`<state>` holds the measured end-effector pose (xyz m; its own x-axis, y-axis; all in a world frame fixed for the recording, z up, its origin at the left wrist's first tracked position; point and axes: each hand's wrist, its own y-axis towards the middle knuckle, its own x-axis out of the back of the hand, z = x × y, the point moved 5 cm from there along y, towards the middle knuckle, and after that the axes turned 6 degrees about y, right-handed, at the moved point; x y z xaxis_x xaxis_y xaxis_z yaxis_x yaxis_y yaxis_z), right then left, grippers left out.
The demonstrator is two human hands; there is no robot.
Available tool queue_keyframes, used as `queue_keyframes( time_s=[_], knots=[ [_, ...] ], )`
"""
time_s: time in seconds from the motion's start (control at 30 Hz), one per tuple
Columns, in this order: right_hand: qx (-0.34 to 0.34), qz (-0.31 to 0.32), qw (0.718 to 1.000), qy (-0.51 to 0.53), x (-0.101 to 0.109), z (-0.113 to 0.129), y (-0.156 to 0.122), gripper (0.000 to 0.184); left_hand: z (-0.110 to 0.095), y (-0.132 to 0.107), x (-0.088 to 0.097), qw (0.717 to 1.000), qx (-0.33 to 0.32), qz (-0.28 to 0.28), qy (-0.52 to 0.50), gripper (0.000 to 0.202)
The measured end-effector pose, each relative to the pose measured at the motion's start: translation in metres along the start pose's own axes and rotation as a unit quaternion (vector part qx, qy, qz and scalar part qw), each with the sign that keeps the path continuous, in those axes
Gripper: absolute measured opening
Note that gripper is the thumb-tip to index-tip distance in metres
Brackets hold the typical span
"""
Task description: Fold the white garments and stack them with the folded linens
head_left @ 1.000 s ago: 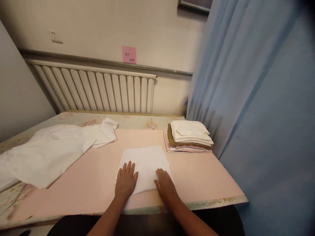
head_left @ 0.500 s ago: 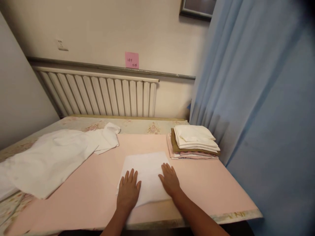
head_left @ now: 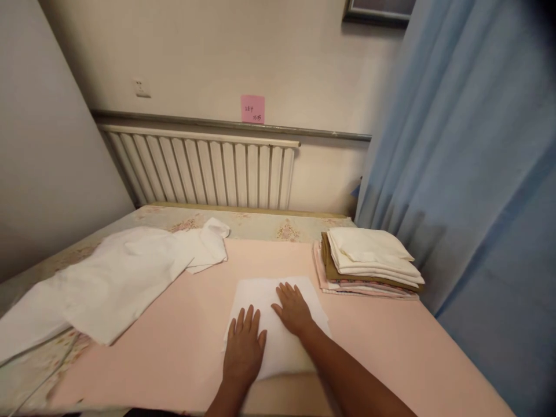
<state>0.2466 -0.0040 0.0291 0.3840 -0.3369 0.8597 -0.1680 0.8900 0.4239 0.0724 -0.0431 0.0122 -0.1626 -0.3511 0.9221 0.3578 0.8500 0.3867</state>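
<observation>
A folded white cloth (head_left: 260, 292) lies flat on the pink table cover (head_left: 182, 341) in front of me. My left hand (head_left: 244, 345) rests open and flat on the cloth's near left part, fingers stretched out. My right hand (head_left: 293, 308) lies open and flat on the cloth's middle, a little farther from me than the left. Neither hand grips anything.
A stack of folded cloths (head_left: 369, 262), white on top, sits to the right. A loose white garment (head_left: 108, 278) sprawls across the left side. Behind are a radiator (head_left: 204, 171), a pink note (head_left: 252, 109) on the wall and a blue curtain (head_left: 469, 174) at right.
My right hand has slid forward and leftward over the cloth, from its near right edge to its middle. The left hand has stayed on the near left part. The view has shifted.
</observation>
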Motion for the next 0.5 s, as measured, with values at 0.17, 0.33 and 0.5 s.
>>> queue_keyframes(
  time_s=[0.17, 0.33, 0.5],
  knots=[
    [-0.074, -0.006, 0.997, -0.015, 0.003, -0.029, -0.001, 0.046, 0.0, -0.002, 0.0, 1.0, 0.006, -0.004, -0.006, 0.051],
    [-0.119, -0.033, 0.991, -0.043, 0.01, -0.046, -0.029, 0.049, -0.001, -0.004, 0.003, 1.0, 0.003, -0.011, -0.004, 0.05],
    [-0.131, -0.078, 0.987, -0.042, 0.019, -0.049, -0.07, 0.047, -0.001, -0.002, 0.007, 1.0, 0.003, -0.001, -0.007, 0.05]
  ],
)
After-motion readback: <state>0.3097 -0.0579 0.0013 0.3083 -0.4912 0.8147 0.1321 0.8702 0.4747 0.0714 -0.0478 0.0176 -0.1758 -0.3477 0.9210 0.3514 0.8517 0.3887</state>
